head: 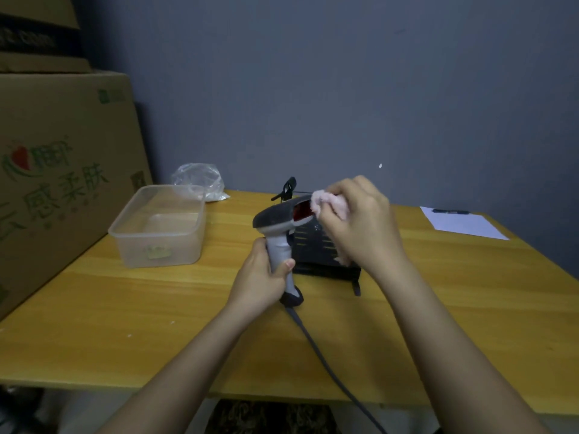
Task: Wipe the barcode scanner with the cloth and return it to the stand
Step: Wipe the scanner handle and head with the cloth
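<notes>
Barcode scanner (277, 216) upright above the surface (125, 308), my left hand (261, 278) grip clamped round its handle. My right hand (360, 220) grip bunched on pink cloth (322, 200), pressed at the red window. Stand (326, 255) behind, mostly hidden by my right hand. Cable (322, 361) runs off bottom edge. Clear tub (159, 227) left.

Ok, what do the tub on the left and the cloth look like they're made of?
The tub looks like translucent frosted plastic: the table shows faintly through its walls. The cloth, held in the right hand, looks like soft, fluffy pink fabric with a fuzzy edge, perhaps microfibre or fleece; hard to say which.
</notes>
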`<state>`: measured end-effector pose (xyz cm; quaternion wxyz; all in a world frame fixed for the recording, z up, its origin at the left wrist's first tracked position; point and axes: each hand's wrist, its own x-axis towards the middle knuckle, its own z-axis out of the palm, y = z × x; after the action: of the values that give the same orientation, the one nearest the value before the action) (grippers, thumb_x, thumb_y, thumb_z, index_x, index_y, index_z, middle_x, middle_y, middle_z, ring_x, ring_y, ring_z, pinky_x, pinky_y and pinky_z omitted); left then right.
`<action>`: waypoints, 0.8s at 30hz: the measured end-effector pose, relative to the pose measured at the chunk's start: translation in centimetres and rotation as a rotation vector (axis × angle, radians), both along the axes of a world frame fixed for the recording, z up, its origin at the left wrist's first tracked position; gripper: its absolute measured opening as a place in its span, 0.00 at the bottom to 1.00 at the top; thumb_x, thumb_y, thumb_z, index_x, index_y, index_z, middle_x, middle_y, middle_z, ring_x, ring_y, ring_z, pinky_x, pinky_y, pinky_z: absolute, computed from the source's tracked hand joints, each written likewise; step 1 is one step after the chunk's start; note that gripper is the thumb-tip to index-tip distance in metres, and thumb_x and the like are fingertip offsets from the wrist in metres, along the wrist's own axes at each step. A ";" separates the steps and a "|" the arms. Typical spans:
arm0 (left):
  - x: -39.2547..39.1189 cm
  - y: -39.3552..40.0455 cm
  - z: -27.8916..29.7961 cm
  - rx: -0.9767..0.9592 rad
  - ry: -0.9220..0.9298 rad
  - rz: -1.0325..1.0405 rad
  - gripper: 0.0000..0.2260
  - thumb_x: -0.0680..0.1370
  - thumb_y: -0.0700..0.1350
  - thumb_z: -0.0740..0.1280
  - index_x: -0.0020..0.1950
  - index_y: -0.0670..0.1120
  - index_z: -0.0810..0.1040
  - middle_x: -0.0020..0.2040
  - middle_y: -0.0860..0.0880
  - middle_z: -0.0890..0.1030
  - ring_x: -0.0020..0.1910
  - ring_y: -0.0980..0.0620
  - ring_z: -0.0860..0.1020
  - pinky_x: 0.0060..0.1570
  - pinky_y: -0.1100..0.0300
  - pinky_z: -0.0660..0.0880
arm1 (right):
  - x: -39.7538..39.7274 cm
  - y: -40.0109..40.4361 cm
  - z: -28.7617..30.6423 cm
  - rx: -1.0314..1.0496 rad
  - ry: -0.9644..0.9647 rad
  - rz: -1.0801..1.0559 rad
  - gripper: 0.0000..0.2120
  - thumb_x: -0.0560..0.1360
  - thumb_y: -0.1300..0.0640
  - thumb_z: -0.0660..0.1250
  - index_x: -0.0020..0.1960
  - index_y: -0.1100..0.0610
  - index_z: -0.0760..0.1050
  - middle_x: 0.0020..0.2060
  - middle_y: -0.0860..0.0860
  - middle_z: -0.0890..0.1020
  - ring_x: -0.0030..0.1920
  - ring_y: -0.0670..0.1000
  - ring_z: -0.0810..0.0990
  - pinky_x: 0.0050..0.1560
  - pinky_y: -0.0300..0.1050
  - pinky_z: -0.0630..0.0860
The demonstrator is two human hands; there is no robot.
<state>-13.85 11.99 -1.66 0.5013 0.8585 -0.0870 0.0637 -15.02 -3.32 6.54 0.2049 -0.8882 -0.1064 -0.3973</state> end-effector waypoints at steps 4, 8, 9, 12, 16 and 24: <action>-0.5 -0.1 0.5 0.054 -0.083 0.039 0.15 0.77 0.50 0.63 0.61 0.47 0.66 0.48 0.52 0.73 0.43 0.50 0.73 0.32 0.61 0.64 | -0.1 0.3 -0.7 -0.293 -0.169 0.029 0.02 0.72 0.64 0.67 0.44 0.64 0.77 0.38 0.59 0.77 0.34 0.57 0.75 0.30 0.45 0.68; -0.8 0.2 0.7 0.095 -0.115 0.068 0.13 0.77 0.49 0.63 0.59 0.46 0.67 0.49 0.49 0.74 0.48 0.43 0.76 0.38 0.56 0.65 | 0.5 -0.5 -0.9 -0.418 -0.243 0.002 0.04 0.74 0.66 0.64 0.42 0.65 0.76 0.35 0.60 0.76 0.31 0.58 0.72 0.28 0.52 0.71; -0.8 0.2 0.6 0.101 -0.123 0.073 0.14 0.77 0.49 0.63 0.59 0.46 0.67 0.50 0.47 0.75 0.49 0.42 0.76 0.38 0.56 0.65 | 0.5 -0.6 -0.9 -0.449 -0.211 -0.007 0.03 0.74 0.66 0.64 0.42 0.65 0.76 0.35 0.60 0.75 0.31 0.58 0.72 0.27 0.52 0.71; -0.7 0.2 0.8 0.098 -0.156 0.077 0.15 0.77 0.49 0.64 0.61 0.45 0.66 0.54 0.46 0.76 0.49 0.43 0.76 0.39 0.56 0.66 | 0.3 -0.7 -0.1 -0.484 -0.068 0.018 0.03 0.72 0.64 0.68 0.42 0.65 0.76 0.37 0.59 0.75 0.32 0.58 0.73 0.27 0.49 0.69; -0.7 0.0 1.0 0.095 -0.163 0.077 0.16 0.77 0.48 0.64 0.61 0.45 0.66 0.56 0.46 0.76 0.50 0.42 0.77 0.39 0.55 0.68 | -0.4 -1.6 2.0 -0.099 0.213 0.185 0.05 0.69 0.57 0.68 0.42 0.56 0.82 0.39 0.54 0.78 0.39 0.53 0.77 0.36 0.45 0.72; -0.6 -0.2 1.8 0.110 -0.159 0.067 0.14 0.77 0.49 0.64 0.60 0.47 0.66 0.50 0.49 0.75 0.43 0.47 0.74 0.32 0.59 0.63 | -0.2 -1.8 0.3 -0.166 -0.232 0.096 0.03 0.70 0.64 0.71 0.41 0.63 0.77 0.37 0.56 0.76 0.35 0.52 0.74 0.31 0.46 0.72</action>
<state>-14.48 11.81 0.18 0.4425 0.8794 -0.1012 0.1434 -15.27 -5.09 6.81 0.1359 -0.8440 -0.2044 -0.4769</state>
